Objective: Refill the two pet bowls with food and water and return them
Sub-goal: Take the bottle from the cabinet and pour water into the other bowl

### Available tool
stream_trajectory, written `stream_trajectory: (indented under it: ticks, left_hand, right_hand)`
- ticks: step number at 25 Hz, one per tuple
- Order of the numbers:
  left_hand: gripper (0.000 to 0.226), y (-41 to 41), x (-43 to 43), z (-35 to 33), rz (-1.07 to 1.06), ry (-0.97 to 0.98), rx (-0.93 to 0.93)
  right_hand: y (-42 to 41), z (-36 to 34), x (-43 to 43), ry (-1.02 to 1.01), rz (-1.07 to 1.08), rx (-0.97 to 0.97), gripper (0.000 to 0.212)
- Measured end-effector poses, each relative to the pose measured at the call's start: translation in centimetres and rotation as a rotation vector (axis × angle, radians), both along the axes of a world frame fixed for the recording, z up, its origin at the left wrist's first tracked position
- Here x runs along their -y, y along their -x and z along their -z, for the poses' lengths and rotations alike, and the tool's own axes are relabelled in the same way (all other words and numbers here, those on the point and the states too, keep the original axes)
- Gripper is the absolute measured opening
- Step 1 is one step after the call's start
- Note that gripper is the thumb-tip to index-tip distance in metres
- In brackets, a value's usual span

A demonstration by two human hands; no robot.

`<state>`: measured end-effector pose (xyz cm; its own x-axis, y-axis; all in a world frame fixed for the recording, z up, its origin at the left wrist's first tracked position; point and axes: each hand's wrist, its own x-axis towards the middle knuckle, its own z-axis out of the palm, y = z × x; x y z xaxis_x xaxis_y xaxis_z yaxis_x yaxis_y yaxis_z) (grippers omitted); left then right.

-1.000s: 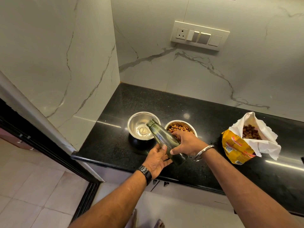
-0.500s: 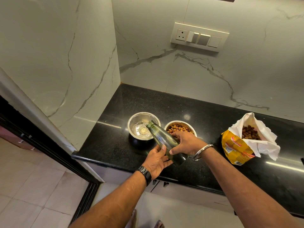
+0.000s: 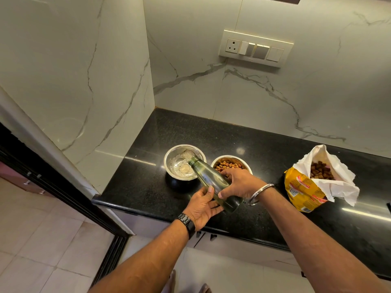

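Note:
Two steel bowls stand side by side on the black counter point(image 3: 148, 182). The left bowl point(image 3: 171, 157) holds rippling water; the right bowl point(image 3: 229, 162) is full of brown kibble. A dark green glass bottle point(image 3: 208, 176) is tilted with its mouth over the left bowl, water running out. My right hand point(image 3: 239, 183) grips the bottle's body from the right. My left hand point(image 3: 203, 206), with a black watch at the wrist, supports the bottle's base from below, thumb against the glass.
An open yellow kibble bag point(image 3: 304, 191) with a white liner stands on the counter to the right. Marble walls close the corner at left and back, with a switch plate point(image 3: 256, 48) above. The counter's front edge runs under my wrists; tiled floor lies below left.
The bottle has tipped a little further and water now splashes harder in the left bowl. Both hands keep their hold in the same place.

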<state>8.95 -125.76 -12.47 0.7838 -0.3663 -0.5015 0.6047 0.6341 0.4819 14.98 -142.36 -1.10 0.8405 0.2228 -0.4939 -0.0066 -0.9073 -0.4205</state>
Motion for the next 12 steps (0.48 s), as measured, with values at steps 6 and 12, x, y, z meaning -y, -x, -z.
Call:
stream_trajectory:
  ticks: [6,12]
  left_hand:
    - [0.037,0.10,0.02,-0.32,-0.008,0.010,-0.017]
    - [0.040,0.11,0.01,-0.46,-0.015,0.031,-0.030]
  right_hand:
    - [-0.20,-0.15,-0.04,0.014,-0.021,-0.008,0.072]
    - [-0.30,-0.19,-0.03,0.014,-0.013,-0.014,0.071]
